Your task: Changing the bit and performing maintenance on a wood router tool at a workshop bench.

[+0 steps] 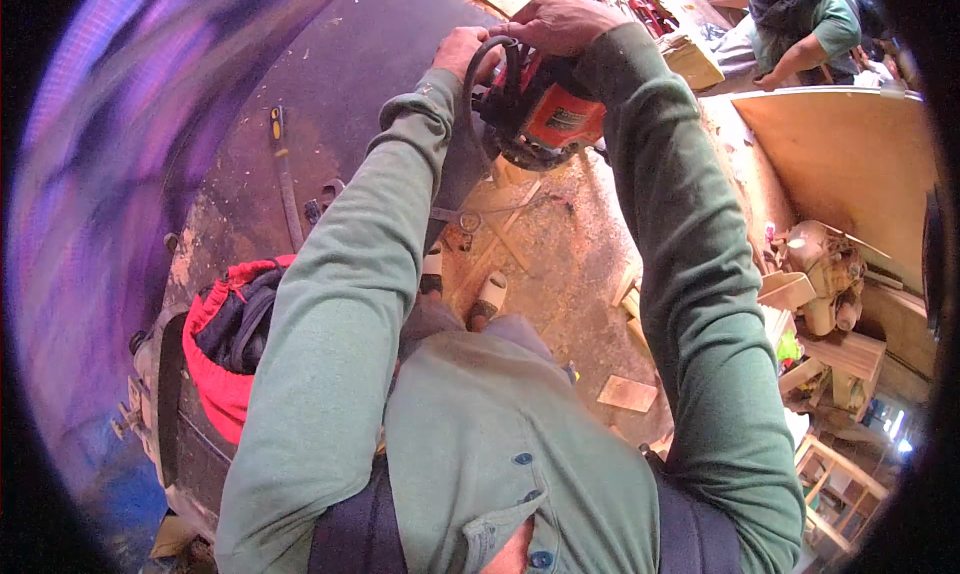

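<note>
A red and black corded power tool (560, 114) is at the edge of the dark bench, held out at arm's length. My left hand (467, 54) is at its left side, fingers curled beside the black cable loop (478, 69). My right hand (570, 21) reaches over the tool's top, its fingers bent and meeting the left fingertips. What lies between the fingers of either hand is too small and hidden to tell. Part of the tool's far side is behind my right hand and sleeve.
On the dark bench top (330, 84) lie a long tool with a yellow and black handle (278, 124) and a wrench (332, 189). A red bag (215, 374) holding black cable sits nearer. Sawdust and wood scraps (628, 393) cover the floor. A person (835, 29) is at the far right.
</note>
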A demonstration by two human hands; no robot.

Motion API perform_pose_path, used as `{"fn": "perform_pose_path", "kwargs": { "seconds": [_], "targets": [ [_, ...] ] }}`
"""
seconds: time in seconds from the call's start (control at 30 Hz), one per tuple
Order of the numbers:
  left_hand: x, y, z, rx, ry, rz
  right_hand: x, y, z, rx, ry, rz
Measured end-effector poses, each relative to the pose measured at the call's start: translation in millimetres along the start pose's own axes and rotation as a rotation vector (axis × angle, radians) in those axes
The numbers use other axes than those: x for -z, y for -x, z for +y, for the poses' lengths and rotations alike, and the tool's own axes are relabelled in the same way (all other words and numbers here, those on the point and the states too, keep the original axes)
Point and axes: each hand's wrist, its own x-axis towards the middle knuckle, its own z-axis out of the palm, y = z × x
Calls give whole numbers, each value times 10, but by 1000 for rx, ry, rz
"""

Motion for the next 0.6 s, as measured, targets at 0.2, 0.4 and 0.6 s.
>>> {"fn": "perform_pose_path", "kwargs": {
  "seconds": [0.2, 0.4, 0.6],
  "targets": [
    [-62, -33, -104, -40, 57, 39, -104, -261, 90, 14, 184, -19],
    [-29, 15, -70, -36, 119, -7, -26, -41, 3, 11, 10, -15],
    [1, 23, -61, -132, -35, 49, 179, 219, -221, -42, -110, 10]
  ]
}}
